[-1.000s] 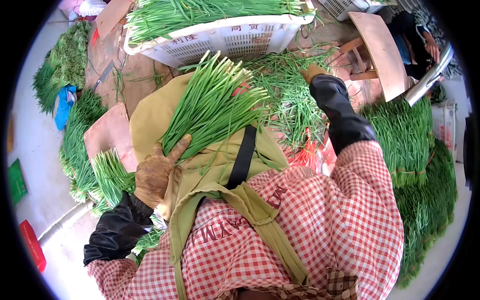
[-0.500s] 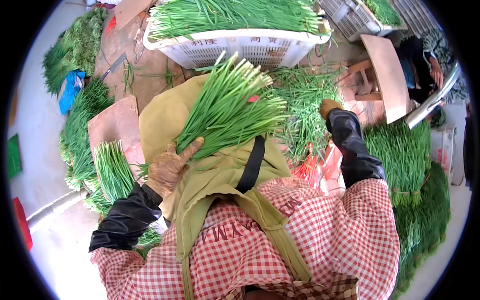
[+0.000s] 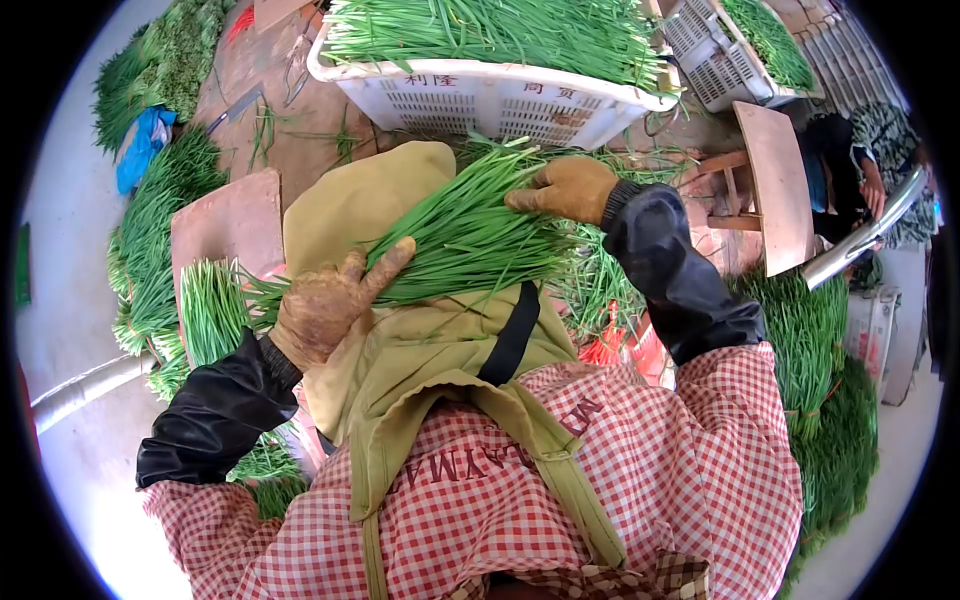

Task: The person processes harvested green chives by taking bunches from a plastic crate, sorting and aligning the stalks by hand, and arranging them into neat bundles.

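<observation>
A loose bunch of green chives [image 3: 470,225] lies slantwise across the olive apron on my lap, its paler stem ends toward the upper right. My left hand [image 3: 325,305], in a stained brown glove, is closed round the lower left end, with one finger stretched along the leaves. At the other end my right hand [image 3: 568,190], also gloved, pinches the stems near their pale tips; its fingertips are partly hidden by the chives. Beside my left hand a smaller bundle of chives [image 3: 212,310] stands against a wooden board.
Ahead stands a white plastic crate [image 3: 480,100] heaped with chives. Red ties [image 3: 607,345] and loose trimmings [image 3: 605,285] lie to the right. A wooden stool [image 3: 775,190] is farther right, near another person's hand [image 3: 872,188]. Stacked chive bundles [image 3: 800,350] line the right side.
My right hand has come up from the trimmings at the right to the stem ends of the bunch. The bunch has tipped lower and flatter, with my left hand still on it.
</observation>
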A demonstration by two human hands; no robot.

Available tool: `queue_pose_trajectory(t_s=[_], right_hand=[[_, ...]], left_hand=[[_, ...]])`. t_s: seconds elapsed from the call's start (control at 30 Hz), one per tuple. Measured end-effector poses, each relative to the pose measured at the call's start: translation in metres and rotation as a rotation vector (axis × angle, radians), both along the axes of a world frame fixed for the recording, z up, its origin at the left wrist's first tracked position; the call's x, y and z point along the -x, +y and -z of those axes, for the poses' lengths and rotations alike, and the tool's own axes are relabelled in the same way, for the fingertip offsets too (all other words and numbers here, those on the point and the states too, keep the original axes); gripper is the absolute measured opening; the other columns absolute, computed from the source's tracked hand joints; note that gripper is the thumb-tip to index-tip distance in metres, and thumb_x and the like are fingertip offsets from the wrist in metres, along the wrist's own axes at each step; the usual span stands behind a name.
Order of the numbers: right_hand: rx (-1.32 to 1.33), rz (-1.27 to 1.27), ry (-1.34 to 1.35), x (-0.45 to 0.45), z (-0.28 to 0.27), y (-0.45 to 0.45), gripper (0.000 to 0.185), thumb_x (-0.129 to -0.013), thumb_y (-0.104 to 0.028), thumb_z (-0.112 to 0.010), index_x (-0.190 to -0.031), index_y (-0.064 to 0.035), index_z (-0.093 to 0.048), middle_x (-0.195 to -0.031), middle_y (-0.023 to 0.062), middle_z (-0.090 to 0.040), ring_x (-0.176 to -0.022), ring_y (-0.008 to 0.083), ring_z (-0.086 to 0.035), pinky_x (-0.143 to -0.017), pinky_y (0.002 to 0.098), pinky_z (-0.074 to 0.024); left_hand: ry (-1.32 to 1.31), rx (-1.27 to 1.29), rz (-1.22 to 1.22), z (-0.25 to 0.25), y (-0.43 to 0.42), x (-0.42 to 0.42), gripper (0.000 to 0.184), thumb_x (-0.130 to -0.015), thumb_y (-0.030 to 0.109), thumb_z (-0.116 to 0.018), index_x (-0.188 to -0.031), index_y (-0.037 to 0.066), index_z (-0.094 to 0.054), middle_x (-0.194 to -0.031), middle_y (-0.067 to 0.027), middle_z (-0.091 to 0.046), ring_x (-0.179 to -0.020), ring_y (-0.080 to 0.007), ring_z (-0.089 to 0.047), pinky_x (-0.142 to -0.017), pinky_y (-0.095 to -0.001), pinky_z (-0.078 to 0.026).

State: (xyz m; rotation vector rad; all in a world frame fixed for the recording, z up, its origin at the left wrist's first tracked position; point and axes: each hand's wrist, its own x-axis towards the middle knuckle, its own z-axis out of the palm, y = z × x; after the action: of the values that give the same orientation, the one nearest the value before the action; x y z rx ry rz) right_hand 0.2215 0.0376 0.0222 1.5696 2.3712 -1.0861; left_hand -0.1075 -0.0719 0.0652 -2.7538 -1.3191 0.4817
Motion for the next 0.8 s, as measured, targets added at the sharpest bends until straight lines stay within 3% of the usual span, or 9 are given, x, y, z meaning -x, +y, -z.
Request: queue_pose_trajectory(t_s=[0.07,0.13,0.2,0.27,0.4,0.47,0.63,0.7,0.8], right_hand=[[0.245,0.045,-0.055,0.01,0.014,0.004,0.073,-0.08,-0.071,-0.051,-0.104,-0.0042,-0.068,-0.093,0.0207,-0.067,-0.088,0.0336,-0.063,-0.081,0.0405,-0.0478],[0.414,0.197,0.193,0.015,0.03,-0.007,0.059,-0.085,-0.057,-0.057,-0.111,-0.0046,-0.066,-0.104,0.0139,-0.068,-0.089,0.0265,-0.064,-0.083,0.0375,-0.048],[0.595,0.2,0.711,0.016,0.049,-0.018,0.046,-0.089,-0.04,-0.06,-0.115,-0.0021,-0.063,-0.102,0.0087,-0.067,-0.089,0.0184,-0.061,-0.08,0.0323,-0.0468],[0.76,0.311,0.721,0.009,0.048,-0.02,0.041,-0.09,-0.032,-0.061,-0.116,-0.0006,-0.063,-0.105,0.0055,-0.066,-0.096,0.015,-0.058,-0.086,0.0316,-0.0447],[0.231,-0.046,0.43,-0.01,0.073,-0.01,0.029,-0.088,-0.022,-0.06,-0.113,-0.0103,-0.065,-0.102,0.0125,-0.068,-0.091,0.0267,-0.063,-0.082,0.0372,-0.0471],[-0.236,-0.424,-0.117,-0.008,0.066,-0.008,0.03,-0.081,-0.018,-0.062,-0.108,-0.0071,-0.067,-0.097,0.0152,-0.068,-0.091,0.0285,-0.065,-0.078,0.0398,-0.0509],[-0.179,0.359,-0.403,-0.097,0.118,0.013,0.027,-0.079,-0.019,-0.055,-0.097,-0.003,-0.067,-0.094,0.0223,-0.066,-0.091,0.0378,-0.064,-0.081,0.0466,-0.0492],[-0.056,0.129,-0.576,-0.152,0.115,0.011,0.026,-0.082,-0.021,-0.054,-0.096,-0.0049,-0.069,-0.098,0.0221,-0.066,-0.097,0.0369,-0.063,-0.086,0.0466,-0.0484],[-0.131,0.402,-0.661,-0.171,0.083,-0.002,0.053,-0.086,-0.043,-0.055,-0.116,0.001,-0.062,-0.114,0.022,-0.063,-0.108,0.0318,-0.061,-0.091,0.0389,-0.0461]], left_hand=[[-0.001,-0.104,0.046,0.003,0.0,0.002,0.075,-0.077,0.01,-0.059,-0.144,0.033,-0.035,-0.108,-0.0101,-0.057,-0.067,-0.0219,-0.061,-0.059,-0.0298,-0.051],[0.042,-0.261,0.082,0.003,-0.003,-0.002,0.077,-0.076,0.01,-0.058,-0.145,0.031,-0.033,-0.11,-0.0105,-0.058,-0.067,-0.0217,-0.063,-0.058,-0.0291,-0.051],[0.027,-0.215,0.091,-0.002,-0.004,-0.004,0.076,-0.077,0.009,-0.057,-0.145,0.032,-0.033,-0.112,-0.0112,-0.058,-0.067,-0.0222,-0.063,-0.058,-0.0293,-0.052],[0.003,-0.166,0.114,-0.004,-0.003,-0.007,0.075,-0.078,0.009,-0.056,-0.145,0.034,-0.033,-0.114,-0.0119,-0.058,-0.067,-0.0227,-0.064,-0.058,-0.0295,-0.052],[0.042,-0.123,0.089,0.0,-0.007,-0.013,0.077,-0.079,0.008,-0.055,-0.145,0.038,-0.03,-0.113,-0.0129,-0.059,-0.064,-0.0224,-0.063,-0.053,-0.0306,-0.052],[0.03,-0.16,0.112,0.0,-0.006,-0.018,0.078,-0.08,0.01,-0.055,-0.146,0.04,-0.026,-0.109,-0.0128,-0.06,-0.06,-0.021,-0.061,-0.05,-0.0308,-0.051],[0.027,-0.249,0.1,-0.005,-0.004,-0.021,0.081,-0.079,0.005,-0.055,-0.146,0.04,-0.026,-0.109,-0.0135,-0.06,-0.06,-0.0215,-0.062,-0.05,-0.0312,-0.052],[0.052,-0.223,0.101,-0.006,-0.003,-0.023,0.081,-0.079,0.005,-0.054,-0.146,0.04,-0.026,-0.107,-0.0128,-0.06,-0.059,-0.0211,-0.061,-0.05,-0.0312,-0.051],[0.084,-0.203,0.112,-0.006,-0.001,-0.02,0.08,-0.08,0.004,-0.053,-0.146,0.041,-0.026,-0.101,-0.0109,-0.059,-0.057,-0.0204,-0.06,-0.049,-0.0315,-0.05]])
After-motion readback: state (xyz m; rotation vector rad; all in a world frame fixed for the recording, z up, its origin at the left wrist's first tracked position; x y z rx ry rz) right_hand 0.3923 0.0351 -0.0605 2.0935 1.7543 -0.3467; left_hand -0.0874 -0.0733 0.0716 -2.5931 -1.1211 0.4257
